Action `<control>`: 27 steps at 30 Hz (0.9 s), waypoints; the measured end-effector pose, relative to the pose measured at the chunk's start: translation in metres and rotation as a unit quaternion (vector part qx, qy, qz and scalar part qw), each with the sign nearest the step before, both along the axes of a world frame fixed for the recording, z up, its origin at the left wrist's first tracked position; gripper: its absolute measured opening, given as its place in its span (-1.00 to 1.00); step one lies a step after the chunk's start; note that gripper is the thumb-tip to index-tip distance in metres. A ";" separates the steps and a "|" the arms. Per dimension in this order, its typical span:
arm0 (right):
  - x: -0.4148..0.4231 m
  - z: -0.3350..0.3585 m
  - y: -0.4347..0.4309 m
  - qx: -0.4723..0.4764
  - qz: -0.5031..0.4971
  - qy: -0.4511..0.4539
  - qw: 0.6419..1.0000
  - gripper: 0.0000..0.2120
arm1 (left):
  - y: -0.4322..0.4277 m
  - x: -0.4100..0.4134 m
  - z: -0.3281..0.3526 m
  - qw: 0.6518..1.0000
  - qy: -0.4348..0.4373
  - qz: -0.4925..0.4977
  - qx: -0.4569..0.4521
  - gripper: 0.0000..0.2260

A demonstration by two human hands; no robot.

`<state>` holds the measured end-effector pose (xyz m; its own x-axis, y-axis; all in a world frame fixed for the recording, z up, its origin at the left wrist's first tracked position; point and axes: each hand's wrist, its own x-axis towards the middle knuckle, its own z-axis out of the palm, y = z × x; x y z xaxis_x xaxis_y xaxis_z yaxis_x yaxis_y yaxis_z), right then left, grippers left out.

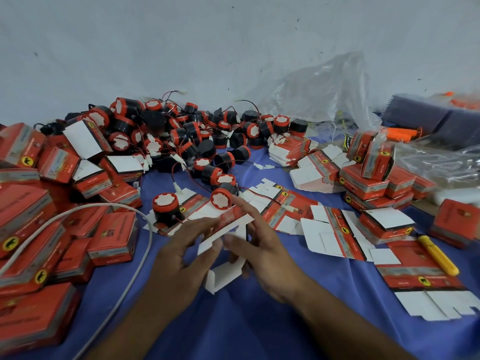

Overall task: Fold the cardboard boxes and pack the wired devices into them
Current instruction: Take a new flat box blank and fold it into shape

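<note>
Both hands hold one flat red-and-white cardboard box point(228, 229) above the blue cloth, its white flaps hanging toward me. My left hand point(179, 258) grips its left side and my right hand point(262, 245) its right side, fingers spread along the top. Two black-and-red round wired devices stand just beyond: one point(166, 207) left of the box, another point(223, 197) touching its far edge. A large heap of the same devices point(192, 136) with red-black wires lies at the back. Unfolded flat boxes point(335, 235) are spread to the right.
Closed red boxes are piled on the left point(31, 229) and stacked at the right point(368, 183). A white cable point(130, 276) curves across the left side. A yellow cutter point(439, 255) lies at right. Clear plastic bags point(324, 92) sit at the back right against the wall.
</note>
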<state>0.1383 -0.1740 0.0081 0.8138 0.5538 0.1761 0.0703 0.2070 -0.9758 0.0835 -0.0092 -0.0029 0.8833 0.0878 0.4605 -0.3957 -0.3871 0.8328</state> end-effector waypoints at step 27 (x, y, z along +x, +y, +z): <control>0.001 0.001 -0.001 0.054 0.095 0.083 0.991 -0.31 | -0.002 0.001 0.006 0.987 0.029 0.060 -0.143 -0.75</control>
